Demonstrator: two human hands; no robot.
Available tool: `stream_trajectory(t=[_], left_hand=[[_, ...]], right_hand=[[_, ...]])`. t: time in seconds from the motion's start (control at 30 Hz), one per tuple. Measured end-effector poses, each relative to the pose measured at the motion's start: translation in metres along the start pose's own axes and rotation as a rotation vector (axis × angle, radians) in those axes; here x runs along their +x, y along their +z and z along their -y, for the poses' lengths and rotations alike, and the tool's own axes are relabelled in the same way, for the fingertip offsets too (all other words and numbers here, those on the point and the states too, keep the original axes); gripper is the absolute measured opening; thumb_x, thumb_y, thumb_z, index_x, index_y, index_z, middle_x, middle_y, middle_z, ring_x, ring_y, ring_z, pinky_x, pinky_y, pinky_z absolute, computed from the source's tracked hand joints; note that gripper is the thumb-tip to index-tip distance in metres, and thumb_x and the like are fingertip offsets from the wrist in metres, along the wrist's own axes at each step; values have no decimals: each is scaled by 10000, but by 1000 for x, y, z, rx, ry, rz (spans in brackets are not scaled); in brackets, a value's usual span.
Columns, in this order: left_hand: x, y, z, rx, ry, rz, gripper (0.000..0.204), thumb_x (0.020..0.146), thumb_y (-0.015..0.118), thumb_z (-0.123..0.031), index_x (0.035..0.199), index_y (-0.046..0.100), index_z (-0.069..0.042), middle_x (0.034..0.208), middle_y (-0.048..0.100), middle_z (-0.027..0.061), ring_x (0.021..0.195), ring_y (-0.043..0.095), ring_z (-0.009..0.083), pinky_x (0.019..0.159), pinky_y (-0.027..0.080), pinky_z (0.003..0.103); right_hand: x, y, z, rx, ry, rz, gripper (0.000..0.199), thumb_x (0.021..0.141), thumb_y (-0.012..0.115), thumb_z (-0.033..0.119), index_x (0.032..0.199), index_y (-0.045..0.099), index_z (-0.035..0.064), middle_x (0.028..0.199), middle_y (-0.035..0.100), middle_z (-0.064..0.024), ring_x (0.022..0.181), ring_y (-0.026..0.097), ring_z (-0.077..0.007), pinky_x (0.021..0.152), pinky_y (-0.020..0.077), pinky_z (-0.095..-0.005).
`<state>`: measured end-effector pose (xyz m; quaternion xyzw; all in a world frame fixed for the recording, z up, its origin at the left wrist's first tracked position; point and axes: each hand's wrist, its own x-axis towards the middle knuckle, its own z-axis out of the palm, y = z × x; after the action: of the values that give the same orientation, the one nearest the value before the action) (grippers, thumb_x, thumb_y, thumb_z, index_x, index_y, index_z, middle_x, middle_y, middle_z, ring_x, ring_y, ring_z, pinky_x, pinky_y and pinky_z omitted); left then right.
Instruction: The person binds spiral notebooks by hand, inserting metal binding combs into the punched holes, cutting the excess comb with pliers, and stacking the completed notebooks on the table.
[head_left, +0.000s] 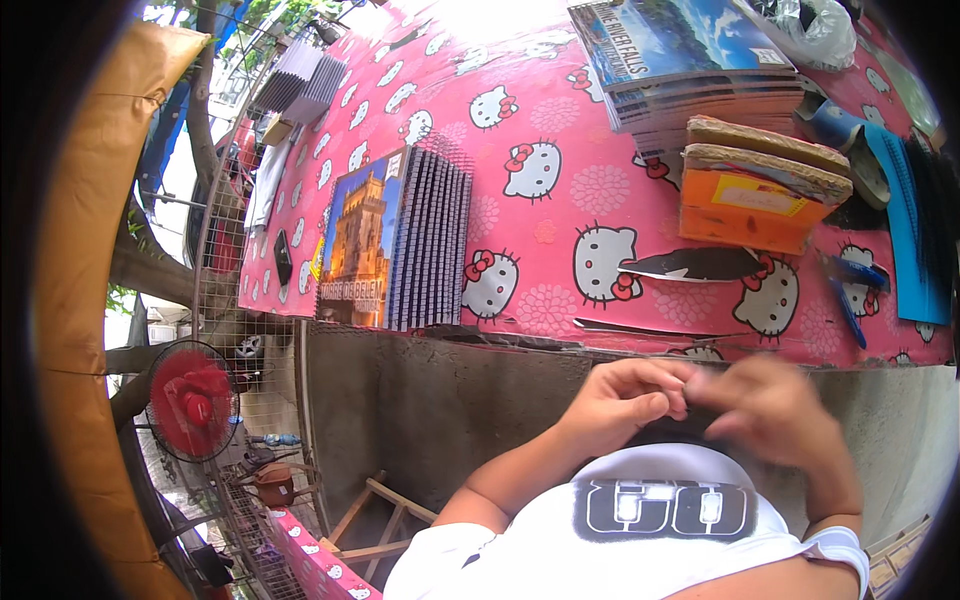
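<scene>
My left hand (632, 402) is in front of my chest, just off the near table edge, with thumb and fingers pinched together; whatever is between them cannot be made out. Close beside it, my right hand (775, 410) is smeared by motion, its fingertips near those of the left. On the table to the left stands a stack of spiral-bound notebooks (362, 235) with a lit tower on the cover. Another notebook stack (680, 40), with a blue sky-and-water cover, lies at the far right. Nearer stands an orange box (745, 210) with rough cardboard edges.
A pink patterned tablecloth (540, 235) covers the table, torn near its front. Blue pens (850, 305) lie at the right by a blue strip (905, 220). A dark phone (283, 257) and more notebooks (300, 80) sit left. A red fan (195, 402) stands beyond the table's left end.
</scene>
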<state>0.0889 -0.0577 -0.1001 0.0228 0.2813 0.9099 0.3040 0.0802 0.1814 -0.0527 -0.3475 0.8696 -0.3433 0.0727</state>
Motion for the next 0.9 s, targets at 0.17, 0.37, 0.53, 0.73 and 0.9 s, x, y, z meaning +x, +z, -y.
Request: stream_trajectory(t=[0.17, 0.37, 0.53, 0.73, 0.9], left_hand=[[-29, -11, -82, 455, 496, 114, 198, 892, 503, -7, 1066, 592, 27, 1113, 575, 266, 902, 634, 299, 811, 530, 400], [-77, -11, -129, 777, 814, -54, 186, 927, 508, -92, 1035, 584, 39, 1009, 598, 289, 872, 627, 341, 768, 525, 428], [-124, -57, -128, 726, 954, -661, 228, 890, 492, -62, 1086, 576, 18, 1009, 640, 190, 861, 635, 248, 773, 520, 337], [-109, -88, -118, 219, 895, -815, 495, 891, 533, -251, 1306, 453, 8, 1296, 498, 187, 1140, 513, 284, 997, 399, 395], [-104, -95, -116, -61, 887, -511, 502, 921, 497, -348, 1276, 468, 7, 1273, 511, 127, 1191, 458, 283, 1062, 317, 437]], right_hand=[[-24, -44, -80, -469, 429, -475, 667, 761, 693, 271, 1337, 448, 42, 1390, 418, -153, 1276, 393, -351, 1046, 321, -438], [-44, -33, -113, -726, 560, -307, 628, 807, 653, 230, 1357, 411, 49, 1416, 373, -149, 1299, 353, -347, 1076, 272, -431], [-67, -33, -104, -718, 626, -335, 540, 861, 610, 170, 1354, 417, 66, 1365, 388, -170, 1243, 392, -349, 1054, 306, -408], [-46, -47, -56, -591, 510, -390, 422, 899, 516, 103, 1310, 439, 42, 1233, 437, -178, 1174, 441, -323, 1000, 343, -382], [20, -27, -10, -231, 301, -290, 325, 860, 535, 81, 1171, 478, 3, 1126, 472, -168, 1045, 509, -309, 918, 399, -387]])
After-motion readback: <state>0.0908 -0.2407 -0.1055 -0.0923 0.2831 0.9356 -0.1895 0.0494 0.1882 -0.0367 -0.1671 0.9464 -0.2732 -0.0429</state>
